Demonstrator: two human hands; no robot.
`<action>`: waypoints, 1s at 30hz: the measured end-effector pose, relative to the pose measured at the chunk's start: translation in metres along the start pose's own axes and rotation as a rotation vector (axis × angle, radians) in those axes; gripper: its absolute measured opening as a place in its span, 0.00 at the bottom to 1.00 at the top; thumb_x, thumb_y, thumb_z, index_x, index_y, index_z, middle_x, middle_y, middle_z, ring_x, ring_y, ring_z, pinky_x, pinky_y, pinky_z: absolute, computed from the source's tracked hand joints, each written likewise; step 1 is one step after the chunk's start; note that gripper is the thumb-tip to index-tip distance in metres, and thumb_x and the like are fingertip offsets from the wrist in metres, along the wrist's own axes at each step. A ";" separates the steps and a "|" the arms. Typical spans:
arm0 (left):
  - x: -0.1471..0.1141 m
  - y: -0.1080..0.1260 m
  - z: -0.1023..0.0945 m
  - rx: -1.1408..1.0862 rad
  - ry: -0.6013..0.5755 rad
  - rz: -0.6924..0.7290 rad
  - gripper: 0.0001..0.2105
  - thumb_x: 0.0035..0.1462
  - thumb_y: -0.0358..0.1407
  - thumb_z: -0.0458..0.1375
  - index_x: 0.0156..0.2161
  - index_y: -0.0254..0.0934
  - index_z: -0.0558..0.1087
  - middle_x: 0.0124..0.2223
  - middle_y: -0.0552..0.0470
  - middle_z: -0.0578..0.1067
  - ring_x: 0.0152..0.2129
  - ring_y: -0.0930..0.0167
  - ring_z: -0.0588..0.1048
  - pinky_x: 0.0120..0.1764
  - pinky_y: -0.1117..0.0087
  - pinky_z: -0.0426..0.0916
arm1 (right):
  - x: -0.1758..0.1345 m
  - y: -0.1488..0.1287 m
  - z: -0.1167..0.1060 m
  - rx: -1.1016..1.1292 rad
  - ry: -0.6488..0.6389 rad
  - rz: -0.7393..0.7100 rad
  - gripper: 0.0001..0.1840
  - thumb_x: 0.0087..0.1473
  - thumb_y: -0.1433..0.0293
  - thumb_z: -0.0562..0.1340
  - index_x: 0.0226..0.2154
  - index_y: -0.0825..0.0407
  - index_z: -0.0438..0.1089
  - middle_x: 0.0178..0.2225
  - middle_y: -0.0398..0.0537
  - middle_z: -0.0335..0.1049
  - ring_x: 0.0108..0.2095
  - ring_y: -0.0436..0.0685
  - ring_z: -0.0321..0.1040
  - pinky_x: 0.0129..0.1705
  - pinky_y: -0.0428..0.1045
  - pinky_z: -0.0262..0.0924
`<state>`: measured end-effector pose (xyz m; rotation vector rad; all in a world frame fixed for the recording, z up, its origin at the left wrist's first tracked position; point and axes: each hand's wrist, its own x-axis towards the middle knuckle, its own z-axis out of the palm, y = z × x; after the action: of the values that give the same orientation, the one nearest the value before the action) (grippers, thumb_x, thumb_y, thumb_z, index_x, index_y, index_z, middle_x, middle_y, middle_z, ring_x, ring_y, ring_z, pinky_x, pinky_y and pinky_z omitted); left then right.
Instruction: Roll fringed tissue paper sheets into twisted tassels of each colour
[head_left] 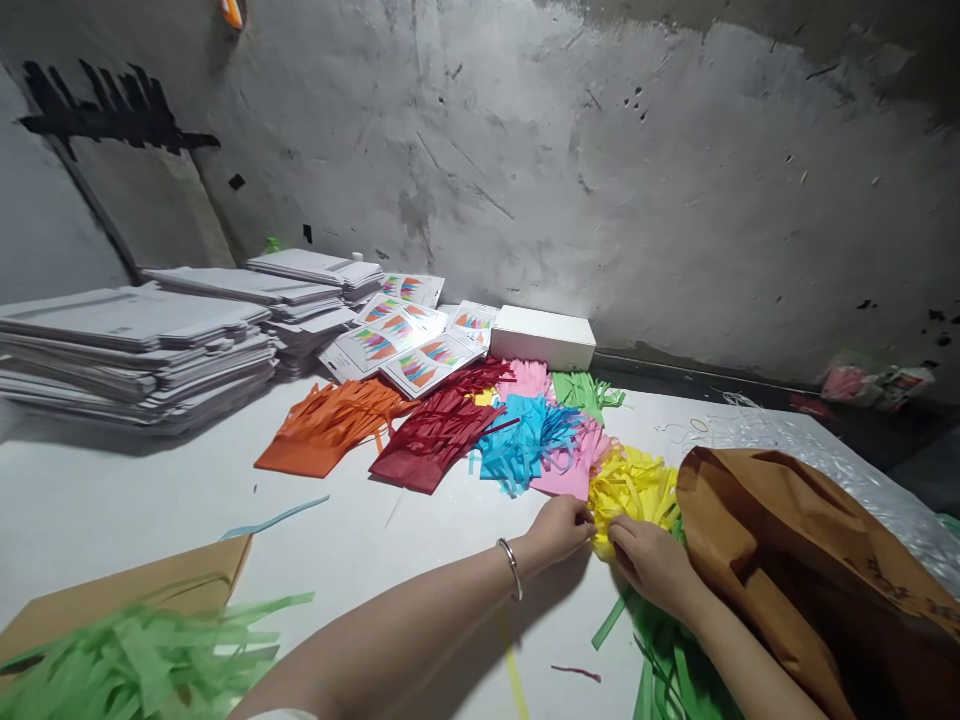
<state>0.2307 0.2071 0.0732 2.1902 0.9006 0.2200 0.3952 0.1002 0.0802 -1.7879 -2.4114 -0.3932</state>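
Note:
Both of my hands are at the near edge of a bunch of yellow fringed tissue paper (634, 487). My left hand (561, 530), with a silver bangle at the wrist, pinches its left side. From the right, my right hand (651, 562) has its fingers closed on the same yellow paper; the fingertips are partly hidden. Pink (564, 470), blue (517, 440), dark red (435, 440) and orange (330, 425) fringed tissue lies in a row to the left. Dark green tissue strips (679, 660) spread below my right forearm.
Stacks of white printed sheets (135, 350) stand at the left, with printed cards (427, 360) and a white box (544, 338) near the wall. A brown paper bag (795, 540) stands at the right beside clear plastic (817, 450). Light green tissue (150, 660) lies front left.

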 end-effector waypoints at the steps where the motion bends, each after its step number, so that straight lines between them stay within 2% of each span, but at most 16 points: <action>1: 0.000 0.002 0.001 0.004 0.001 -0.019 0.13 0.66 0.40 0.59 0.51 0.34 0.73 0.50 0.46 0.76 0.43 0.64 0.77 0.46 0.57 0.75 | -0.001 -0.001 0.000 0.002 -0.008 0.010 0.06 0.61 0.75 0.58 0.33 0.51 0.70 0.33 0.44 0.73 0.31 0.54 0.69 0.32 0.48 0.53; 3: 0.002 0.006 0.002 0.009 0.003 -0.056 0.13 0.66 0.40 0.59 0.51 0.34 0.73 0.50 0.46 0.76 0.43 0.64 0.77 0.45 0.57 0.75 | -0.001 -0.003 0.000 0.001 -0.018 0.045 0.08 0.63 0.73 0.58 0.32 0.51 0.70 0.29 0.43 0.72 0.30 0.55 0.68 0.34 0.49 0.52; 6: 0.005 0.008 0.001 0.007 0.002 -0.094 0.13 0.66 0.40 0.59 0.51 0.34 0.73 0.50 0.46 0.76 0.43 0.64 0.77 0.45 0.58 0.75 | 0.003 -0.009 -0.003 -0.008 -0.023 0.122 0.12 0.65 0.70 0.57 0.31 0.51 0.73 0.30 0.44 0.73 0.32 0.55 0.69 0.38 0.51 0.52; 10: 0.006 0.006 -0.001 -0.008 0.000 -0.095 0.14 0.66 0.40 0.59 0.51 0.34 0.73 0.50 0.46 0.76 0.43 0.64 0.77 0.45 0.58 0.75 | 0.009 -0.021 -0.005 -0.039 -0.032 0.237 0.11 0.61 0.65 0.64 0.29 0.51 0.76 0.32 0.49 0.74 0.33 0.58 0.70 0.39 0.53 0.52; 14: 0.006 0.004 -0.001 -0.017 0.000 -0.080 0.14 0.66 0.40 0.59 0.52 0.34 0.73 0.50 0.46 0.76 0.43 0.64 0.77 0.45 0.58 0.75 | 0.012 -0.028 -0.004 -0.072 -0.050 0.284 0.10 0.64 0.68 0.61 0.33 0.51 0.77 0.34 0.49 0.74 0.33 0.56 0.70 0.39 0.53 0.57; 17: 0.006 0.004 0.000 -0.006 -0.003 -0.072 0.14 0.66 0.40 0.59 0.52 0.34 0.73 0.51 0.46 0.76 0.43 0.64 0.77 0.45 0.57 0.75 | 0.012 -0.025 -0.003 -0.103 -0.081 0.283 0.06 0.65 0.72 0.61 0.37 0.53 0.74 0.34 0.43 0.74 0.32 0.53 0.70 0.40 0.52 0.63; 21: 0.007 0.003 0.003 0.019 -0.005 -0.074 0.14 0.66 0.40 0.59 0.52 0.35 0.73 0.51 0.46 0.75 0.44 0.64 0.77 0.46 0.57 0.75 | 0.013 -0.020 -0.002 -0.142 -0.121 0.230 0.06 0.65 0.68 0.63 0.38 0.54 0.72 0.33 0.41 0.73 0.33 0.51 0.72 0.42 0.53 0.68; 27: 0.008 0.000 0.005 0.058 -0.025 -0.076 0.13 0.66 0.40 0.59 0.51 0.35 0.73 0.50 0.46 0.76 0.43 0.64 0.77 0.45 0.57 0.75 | 0.020 -0.018 0.005 -0.170 -0.116 0.152 0.10 0.65 0.65 0.63 0.35 0.55 0.72 0.32 0.41 0.72 0.33 0.51 0.72 0.41 0.52 0.69; 30: 0.008 0.001 0.005 0.081 -0.032 -0.073 0.13 0.66 0.40 0.59 0.51 0.34 0.73 0.50 0.46 0.76 0.43 0.64 0.77 0.45 0.57 0.75 | 0.020 -0.017 0.004 -0.169 -0.076 0.144 0.08 0.64 0.68 0.63 0.34 0.55 0.71 0.31 0.41 0.71 0.32 0.51 0.71 0.41 0.52 0.67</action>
<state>0.2392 0.2088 0.0699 2.2244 0.9848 0.1147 0.3734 0.1146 0.0790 -2.0683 -2.3408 -0.5361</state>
